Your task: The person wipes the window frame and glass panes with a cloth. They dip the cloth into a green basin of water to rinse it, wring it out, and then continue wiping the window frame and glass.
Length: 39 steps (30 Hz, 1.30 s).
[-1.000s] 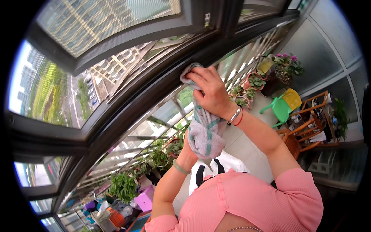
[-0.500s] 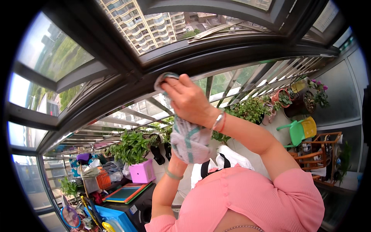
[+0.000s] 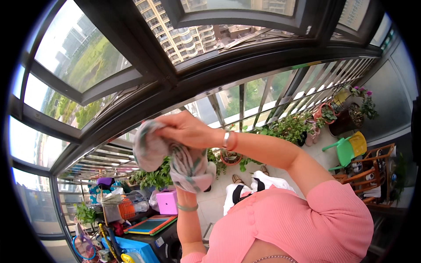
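My right hand (image 3: 188, 129) is closed on one end of a pale cloth (image 3: 193, 168) with green stripes, pinching it between thumb and fingers. From there the cloth loops out to the left and hangs in a twisted bunch. My left wrist (image 3: 187, 197), with a green bangle, rises from below into that bunch. The cloth covers the left hand, so its fingers are hidden. Both hands are in front of the metal railing (image 3: 241, 105), below the dark window frame (image 3: 210, 72).
Potted plants (image 3: 285, 129) stand along the railing. At left are a purple planter (image 3: 167, 202), a blue box (image 3: 133, 249) and several stored items. A green and yellow chair (image 3: 344, 151) and a wooden rack (image 3: 372, 168) are at right. An outward-opened window sash (image 3: 237, 16) is above.
My right hand has come down and left, away from the window frame, pulling the cloth's end with it. The cloth has bunched up around my left hand. The view has shifted slightly.
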Each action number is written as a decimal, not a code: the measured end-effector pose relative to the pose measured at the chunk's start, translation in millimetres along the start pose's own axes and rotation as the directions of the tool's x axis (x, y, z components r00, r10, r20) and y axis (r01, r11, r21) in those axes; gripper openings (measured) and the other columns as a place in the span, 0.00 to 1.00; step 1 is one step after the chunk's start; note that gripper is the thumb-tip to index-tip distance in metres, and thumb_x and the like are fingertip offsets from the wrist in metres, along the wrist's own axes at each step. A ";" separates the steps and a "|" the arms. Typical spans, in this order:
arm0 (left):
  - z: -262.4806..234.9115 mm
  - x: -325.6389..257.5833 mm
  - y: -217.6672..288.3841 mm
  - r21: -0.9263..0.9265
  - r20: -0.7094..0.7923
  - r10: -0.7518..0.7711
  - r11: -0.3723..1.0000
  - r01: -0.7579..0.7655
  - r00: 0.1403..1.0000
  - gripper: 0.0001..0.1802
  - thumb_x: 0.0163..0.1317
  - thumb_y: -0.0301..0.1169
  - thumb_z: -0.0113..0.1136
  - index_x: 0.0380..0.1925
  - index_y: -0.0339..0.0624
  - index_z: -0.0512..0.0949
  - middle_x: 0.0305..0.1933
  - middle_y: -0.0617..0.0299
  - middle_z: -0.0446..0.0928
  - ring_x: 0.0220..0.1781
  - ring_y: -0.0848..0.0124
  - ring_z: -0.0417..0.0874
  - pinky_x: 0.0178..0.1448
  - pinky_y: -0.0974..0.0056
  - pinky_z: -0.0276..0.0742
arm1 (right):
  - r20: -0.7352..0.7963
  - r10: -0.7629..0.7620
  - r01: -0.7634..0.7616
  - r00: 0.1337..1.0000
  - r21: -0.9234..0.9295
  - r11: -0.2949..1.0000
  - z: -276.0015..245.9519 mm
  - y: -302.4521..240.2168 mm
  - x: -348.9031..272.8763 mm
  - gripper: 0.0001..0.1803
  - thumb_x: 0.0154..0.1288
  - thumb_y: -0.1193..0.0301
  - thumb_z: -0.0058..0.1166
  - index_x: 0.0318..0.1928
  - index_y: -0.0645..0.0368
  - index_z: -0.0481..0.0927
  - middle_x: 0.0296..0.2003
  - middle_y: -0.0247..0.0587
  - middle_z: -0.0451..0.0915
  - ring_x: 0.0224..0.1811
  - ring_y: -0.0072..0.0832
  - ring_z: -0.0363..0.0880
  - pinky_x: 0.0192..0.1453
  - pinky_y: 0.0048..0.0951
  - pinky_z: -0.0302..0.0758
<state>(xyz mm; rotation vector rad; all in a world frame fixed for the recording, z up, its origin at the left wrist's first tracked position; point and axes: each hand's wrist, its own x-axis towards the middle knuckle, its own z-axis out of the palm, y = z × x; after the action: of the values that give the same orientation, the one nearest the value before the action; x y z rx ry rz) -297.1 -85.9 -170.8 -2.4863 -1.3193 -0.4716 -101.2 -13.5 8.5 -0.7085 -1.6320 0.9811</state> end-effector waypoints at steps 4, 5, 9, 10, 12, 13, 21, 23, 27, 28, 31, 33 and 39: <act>-32.9 39.3 27.1 -0.290 0.015 0.029 0.957 -0.023 0.999 0.50 0.54 0.55 0.59 0.71 0.34 0.58 0.71 0.50 0.66 0.69 0.55 0.69 0.75 0.51 0.60 | -0.098 0.136 -0.167 0.986 -0.470 0.867 -101.0 -1.2 -35.2 0.15 0.75 0.60 0.53 0.45 0.59 0.84 0.33 0.33 0.85 0.31 0.21 0.82 0.36 0.25 0.79; -37.0 47.3 29.9 -0.345 0.014 0.033 0.938 -0.026 0.999 0.49 0.55 0.54 0.59 0.71 0.34 0.58 0.70 0.50 0.66 0.69 0.55 0.69 0.75 0.51 0.61 | -0.068 0.535 -0.531 0.842 0.063 0.845 -123.3 -4.0 -45.5 0.17 0.76 0.59 0.53 0.46 0.60 0.83 0.34 0.32 0.84 0.31 0.20 0.82 0.36 0.26 0.79; -40.5 77.8 39.7 -0.501 -0.030 -0.002 0.865 -0.013 1.000 0.45 0.59 0.51 0.57 0.70 0.35 0.59 0.69 0.51 0.68 0.67 0.56 0.72 0.73 0.52 0.64 | 0.012 0.561 -0.442 0.827 0.631 0.638 -155.3 -52.9 -94.9 0.22 0.73 0.55 0.56 0.52 0.64 0.80 0.43 0.37 0.84 0.41 0.21 0.83 0.47 0.27 0.81; -37.7 87.1 42.6 -0.527 -0.051 -0.017 0.850 -0.012 0.999 0.44 0.59 0.50 0.56 0.70 0.35 0.60 0.69 0.51 0.68 0.66 0.57 0.72 0.73 0.52 0.65 | 0.009 0.530 -0.398 0.848 0.670 0.627 -158.2 -57.3 -103.0 0.23 0.72 0.55 0.57 0.52 0.63 0.80 0.44 0.38 0.84 0.43 0.22 0.84 0.50 0.27 0.81; -30.0 100.1 47.4 -0.564 -0.086 -0.055 0.826 -0.003 0.995 0.42 0.61 0.49 0.56 0.70 0.36 0.60 0.68 0.52 0.69 0.65 0.57 0.73 0.72 0.53 0.67 | -0.010 0.471 -0.416 0.882 0.453 0.788 -166.2 -57.8 -114.4 0.22 0.69 0.58 0.62 0.53 0.64 0.78 0.46 0.39 0.83 0.48 0.24 0.83 0.54 0.28 0.80; -26.4 101.8 48.9 -0.581 -0.096 -0.076 0.814 0.006 0.992 0.41 0.62 0.48 0.55 0.70 0.36 0.60 0.68 0.52 0.69 0.65 0.57 0.74 0.72 0.53 0.67 | -0.012 0.440 -0.412 0.898 0.331 0.849 -171.5 -56.9 -119.5 0.23 0.68 0.60 0.64 0.54 0.64 0.78 0.48 0.40 0.83 0.50 0.26 0.83 0.57 0.29 0.79; -6.3 123.2 54.4 -0.845 0.018 -0.223 0.518 0.134 0.975 0.32 0.69 0.42 0.52 0.69 0.38 0.62 0.65 0.54 0.72 0.60 0.59 0.78 0.68 0.55 0.74 | -0.210 0.370 -0.367 0.905 0.055 0.929 -199.6 -76.5 -142.3 0.14 0.70 0.62 0.62 0.44 0.62 0.84 0.45 0.35 0.84 0.45 0.20 0.82 0.46 0.25 0.78; 0.7 137.7 68.4 -0.971 0.171 -0.163 0.140 0.195 0.972 0.30 0.71 0.41 0.51 0.69 0.38 0.63 0.65 0.54 0.73 0.59 0.60 0.79 0.67 0.55 0.76 | -0.248 0.367 -0.199 0.897 0.513 0.835 -181.8 -88.0 -126.8 0.15 0.71 0.64 0.61 0.49 0.64 0.81 0.44 0.34 0.83 0.44 0.19 0.82 0.48 0.24 0.79; -7.6 161.1 127.9 0.073 -0.022 0.285 -0.955 0.286 0.958 0.25 0.76 0.38 0.46 0.69 0.40 0.64 0.65 0.54 0.74 0.58 0.60 0.81 0.67 0.55 0.78 | -0.386 0.210 -0.088 0.898 0.310 0.947 -176.0 -64.5 -73.3 0.14 0.68 0.69 0.63 0.50 0.63 0.80 0.43 0.34 0.83 0.42 0.17 0.81 0.47 0.23 0.78; -6.3 160.3 132.0 0.096 0.067 0.268 -0.960 0.261 0.961 0.25 0.76 0.39 0.45 0.69 0.40 0.63 0.66 0.54 0.73 0.60 0.60 0.80 0.68 0.54 0.77 | -0.419 0.140 -0.127 0.897 0.058 0.990 -161.2 -59.7 -59.9 0.14 0.65 0.70 0.65 0.48 0.63 0.79 0.42 0.37 0.83 0.43 0.22 0.81 0.47 0.26 0.78; -0.4 168.5 142.0 0.158 0.141 0.216 -0.968 0.193 0.966 0.26 0.77 0.41 0.42 0.69 0.41 0.63 0.69 0.54 0.70 0.66 0.59 0.75 0.71 0.53 0.73 | -0.300 -0.450 0.114 0.841 -0.715 0.689 -131.1 -20.4 -30.6 0.16 0.58 0.76 0.68 0.45 0.62 0.77 0.43 0.44 0.81 0.41 0.39 0.82 0.46 0.32 0.79; -1.7 174.8 137.8 0.145 -0.027 0.116 -0.982 0.119 0.993 0.26 0.77 0.42 0.40 0.69 0.40 0.62 0.70 0.54 0.68 0.68 0.59 0.72 0.73 0.53 0.70 | -0.110 -0.530 0.189 0.841 -0.859 0.476 -114.4 -13.5 -10.5 0.22 0.47 0.76 0.68 0.45 0.61 0.77 0.49 0.46 0.77 0.55 0.44 0.76 0.61 0.43 0.72; -8.3 176.5 128.9 -0.112 0.145 0.021 -0.993 0.037 0.989 0.22 0.78 0.39 0.40 0.65 0.39 0.65 0.65 0.58 0.71 0.63 0.65 0.73 0.72 0.58 0.68 | 0.132 -0.456 0.269 0.880 -0.930 0.250 -109.5 3.4 2.5 0.18 0.57 0.73 0.56 0.51 0.58 0.79 0.54 0.42 0.75 0.62 0.38 0.72 0.70 0.39 0.65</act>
<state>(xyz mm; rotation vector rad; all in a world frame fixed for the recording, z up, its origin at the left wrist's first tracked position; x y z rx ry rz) -97.5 -27.8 -103.0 0.3375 -0.1514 0.9682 3.5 17.4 18.6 -1.0348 -2.0134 -0.5335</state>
